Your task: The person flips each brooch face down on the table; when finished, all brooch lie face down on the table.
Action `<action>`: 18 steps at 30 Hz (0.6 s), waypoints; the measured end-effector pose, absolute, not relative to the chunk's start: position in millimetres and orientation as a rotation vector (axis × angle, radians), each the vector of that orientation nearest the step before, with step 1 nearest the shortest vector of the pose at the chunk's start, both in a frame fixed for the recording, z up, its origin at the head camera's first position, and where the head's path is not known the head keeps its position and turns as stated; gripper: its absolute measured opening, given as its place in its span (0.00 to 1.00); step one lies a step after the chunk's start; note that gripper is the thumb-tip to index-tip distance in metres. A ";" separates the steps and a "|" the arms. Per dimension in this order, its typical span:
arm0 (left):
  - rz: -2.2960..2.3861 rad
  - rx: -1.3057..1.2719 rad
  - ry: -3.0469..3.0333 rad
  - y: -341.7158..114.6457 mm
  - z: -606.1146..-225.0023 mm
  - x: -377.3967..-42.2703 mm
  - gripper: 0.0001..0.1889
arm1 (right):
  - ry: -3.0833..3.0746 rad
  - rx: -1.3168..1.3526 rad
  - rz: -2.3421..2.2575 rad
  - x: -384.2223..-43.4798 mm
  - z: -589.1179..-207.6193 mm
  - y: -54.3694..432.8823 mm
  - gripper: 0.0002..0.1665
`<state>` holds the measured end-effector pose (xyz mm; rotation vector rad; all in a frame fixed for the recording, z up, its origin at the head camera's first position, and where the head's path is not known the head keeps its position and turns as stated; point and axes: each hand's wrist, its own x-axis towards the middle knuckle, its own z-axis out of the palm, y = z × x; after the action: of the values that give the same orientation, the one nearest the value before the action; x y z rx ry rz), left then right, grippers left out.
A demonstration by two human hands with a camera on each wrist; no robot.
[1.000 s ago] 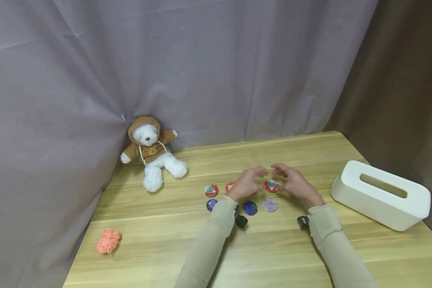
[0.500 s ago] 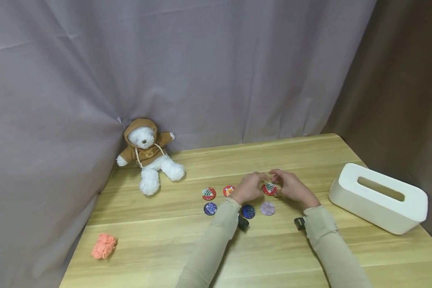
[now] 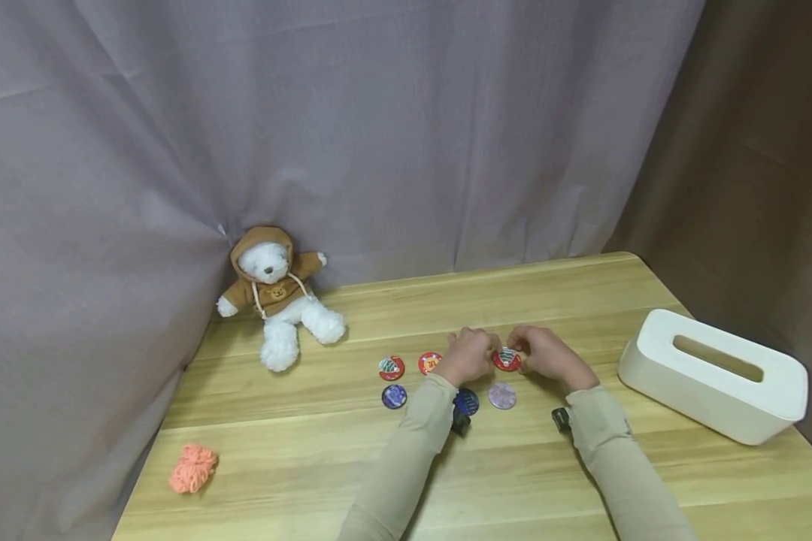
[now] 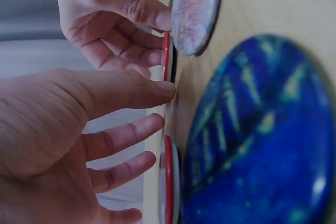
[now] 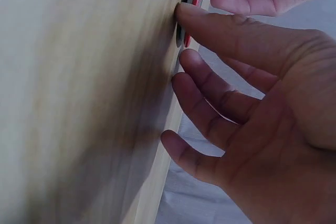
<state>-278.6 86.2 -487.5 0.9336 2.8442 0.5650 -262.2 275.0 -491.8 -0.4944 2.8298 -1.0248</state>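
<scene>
A round red badge (image 3: 506, 361) with a tree print lies between my two hands. My left hand (image 3: 471, 355) pinches it at the left edge; the thumb (image 4: 149, 91) shows right at the rim in the left wrist view, other fingers spread. From the right side, my right hand (image 3: 548, 357) pinches the same badge, its thumb (image 5: 205, 22) against the rim and the lower fingers loosely bent. Below lie a pale purple badge (image 3: 502, 396) and a dark blue badge (image 3: 467, 402), the latter partly behind the left wrist.
Left of the hands lie another red tree badge (image 3: 392, 367), a red-and-orange badge (image 3: 429, 363) and a violet-blue badge (image 3: 394, 396). A plush bear (image 3: 277, 293) sits at the back left, pink yarn (image 3: 192, 469) at front left. A white tissue box (image 3: 710, 394) stands right.
Both hands have come down and closed in on the red tree badge, fingers now at its edges. Its tree print looks turned. The head view has shifted slightly.
</scene>
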 end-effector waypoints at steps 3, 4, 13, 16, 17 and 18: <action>0.568 0.921 2.851 86.8 -488.2 -278.9 0.18 | 2.828 -0.487 -1.009 -262.4 -491.6 274.1 0.24; 0.572 0.923 2.853 87.1 -488.0 -278.6 0.17 | 2.830 -0.495 -0.997 -262.2 -490.9 273.7 0.24; 0.544 0.945 2.889 89.7 -486.7 -275.6 0.12 | 2.810 -0.542 -0.943 -259.2 -484.5 272.4 0.20; 0.541 0.917 2.895 89.2 -487.1 -275.9 0.12 | 2.782 -0.561 -0.963 -260.6 -485.0 272.3 0.19; 0.544 0.907 2.894 88.8 -487.4 -276.0 0.11 | 2.771 -0.568 -0.971 -260.9 -485.3 272.6 0.18; 0.547 0.898 2.894 88.4 -487.6 -276.1 0.11 | 2.762 -0.576 -0.977 -261.2 -485.6 272.9 0.17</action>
<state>-276.1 88.4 -487.6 0.8982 2.8944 0.5465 -261.2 272.9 -485.6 -0.5756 2.7618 -0.9766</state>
